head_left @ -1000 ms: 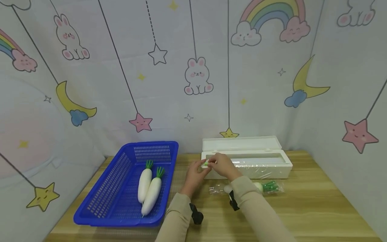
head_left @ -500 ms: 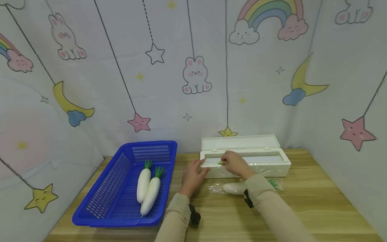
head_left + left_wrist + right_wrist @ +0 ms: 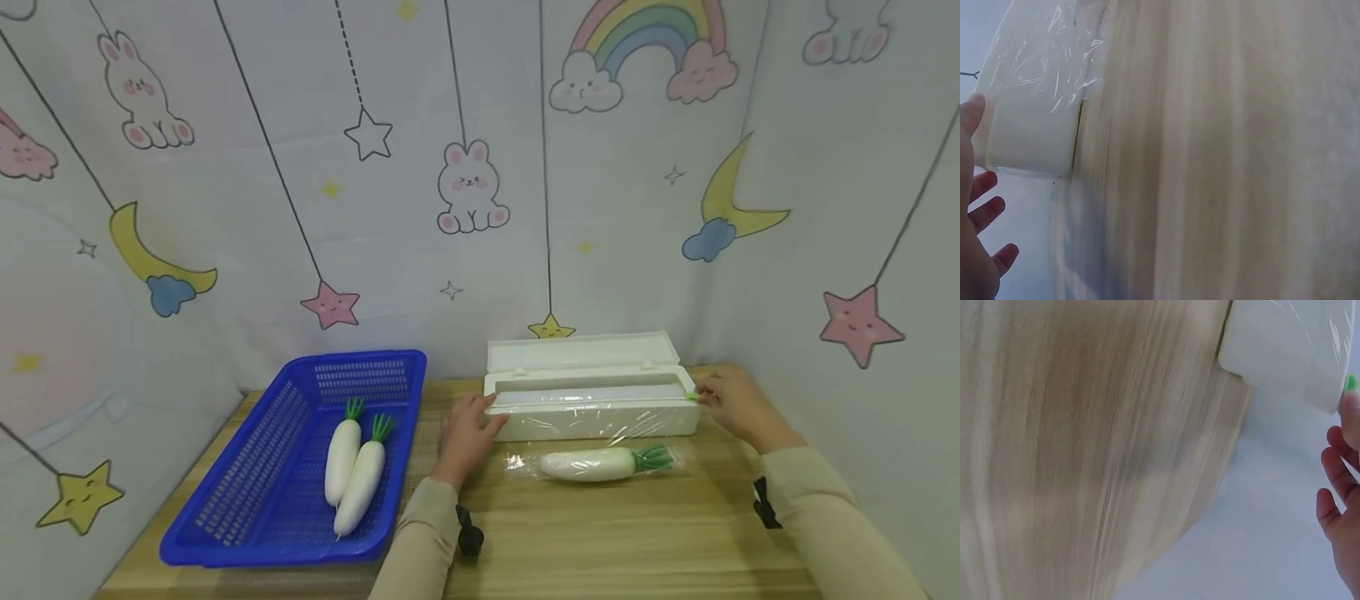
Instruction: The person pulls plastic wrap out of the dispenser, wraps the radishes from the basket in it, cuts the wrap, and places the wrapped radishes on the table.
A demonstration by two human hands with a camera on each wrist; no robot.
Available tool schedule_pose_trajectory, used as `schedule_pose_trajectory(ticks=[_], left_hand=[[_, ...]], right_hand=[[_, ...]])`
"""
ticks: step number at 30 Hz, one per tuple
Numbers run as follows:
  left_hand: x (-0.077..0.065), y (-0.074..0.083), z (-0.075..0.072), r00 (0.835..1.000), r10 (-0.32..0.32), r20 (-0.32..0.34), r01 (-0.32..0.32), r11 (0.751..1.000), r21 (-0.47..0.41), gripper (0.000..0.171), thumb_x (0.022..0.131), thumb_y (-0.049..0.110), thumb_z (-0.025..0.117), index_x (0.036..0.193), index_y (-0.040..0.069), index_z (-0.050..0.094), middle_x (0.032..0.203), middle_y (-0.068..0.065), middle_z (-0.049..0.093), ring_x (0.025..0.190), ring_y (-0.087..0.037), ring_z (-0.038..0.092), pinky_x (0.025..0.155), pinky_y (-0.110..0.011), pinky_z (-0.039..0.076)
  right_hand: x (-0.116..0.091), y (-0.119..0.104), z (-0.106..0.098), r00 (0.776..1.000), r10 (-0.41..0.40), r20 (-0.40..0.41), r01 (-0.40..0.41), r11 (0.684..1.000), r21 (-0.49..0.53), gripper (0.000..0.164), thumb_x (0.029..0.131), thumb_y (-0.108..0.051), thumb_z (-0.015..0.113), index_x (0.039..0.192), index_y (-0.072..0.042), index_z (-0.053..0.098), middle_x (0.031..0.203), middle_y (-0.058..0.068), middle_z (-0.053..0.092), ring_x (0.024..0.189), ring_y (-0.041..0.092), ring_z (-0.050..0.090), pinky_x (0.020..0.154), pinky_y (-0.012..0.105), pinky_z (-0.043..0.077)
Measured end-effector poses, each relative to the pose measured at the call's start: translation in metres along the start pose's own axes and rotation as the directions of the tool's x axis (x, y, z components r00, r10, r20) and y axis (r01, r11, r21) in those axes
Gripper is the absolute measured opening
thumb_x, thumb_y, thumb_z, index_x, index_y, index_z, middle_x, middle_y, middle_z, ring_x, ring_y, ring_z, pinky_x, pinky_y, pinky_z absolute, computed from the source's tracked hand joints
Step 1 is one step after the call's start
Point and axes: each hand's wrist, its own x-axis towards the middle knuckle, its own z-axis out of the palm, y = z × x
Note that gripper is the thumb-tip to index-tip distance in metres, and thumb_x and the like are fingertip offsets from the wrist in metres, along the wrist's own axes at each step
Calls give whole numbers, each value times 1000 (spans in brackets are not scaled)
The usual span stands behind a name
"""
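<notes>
A long white cling film dispenser box [image 3: 600, 425] stands with its lid raised, clear film hanging over its front. My left hand [image 3: 465, 437] holds the box's left end, thumb on the front; its fingers [image 3: 986, 214] are spread by the end wall in the left wrist view. At the right end, my right hand [image 3: 738, 408] pinches a small green slide cutter [image 3: 692, 397]. That cutter is partly hidden by the thumb in the right wrist view. In front of the box lies a white radish [image 3: 588, 465] with a green top, wrapped in clear film.
To the left, a blue plastic basket [image 3: 405, 500] contains two white radishes [image 3: 362, 487] with green tops. All stand on a wooden table [image 3: 600, 542]. Behind is a printed cloth backdrop [image 3: 405, 225].
My right hand has moved the green cutter rightward along the box, from its left end to its right end. My left hand stays at the left end. The wrapped radish is now uncovered from behind my arm.
</notes>
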Motion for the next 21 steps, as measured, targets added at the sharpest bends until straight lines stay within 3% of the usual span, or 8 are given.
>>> schedule_pose_trajectory(ticks=[6,10,14,17,21], left_hand=[[-1,4,0,1000,-16,-1,16,999,-30,52,91,45,63,132,15,59,132,-12,54,126,-32,45,99,-57,31],[-2,5,1,999,-43,5,43,995,-88,51,90,42,65,132,14,59,133,-13,52,126,-33,42,102,-59,28],[-1,6,2,999,-43,-11,41,989,-142,46,88,37,68,127,13,63,132,-15,50,126,-36,41,102,-60,26],[0,8,2,999,-30,-37,24,985,-170,36,88,31,70,118,12,67,130,-15,51,125,-37,41,101,-60,27],[-1,12,0,998,-29,-55,17,980,-196,25,87,24,71,109,12,71,131,-16,51,124,-37,41,101,-59,27]], right_hand=[[-5,-8,-10,978,146,147,-168,974,154,21,91,-6,62,100,12,65,86,21,66,79,34,62,70,49,50],[-12,-13,-12,937,272,219,-316,927,200,43,98,-22,56,114,17,55,96,30,64,89,44,61,75,53,50],[-18,-20,-11,869,417,266,-482,834,269,59,99,-38,50,113,20,49,103,36,61,92,46,61,75,50,51],[-20,-26,-9,819,498,286,-572,753,325,61,98,-44,51,110,16,51,102,31,64,86,37,65,69,41,53],[-22,-35,-6,769,573,282,-636,647,420,60,96,-42,56,114,15,50,95,22,71,79,26,70,63,31,52]])
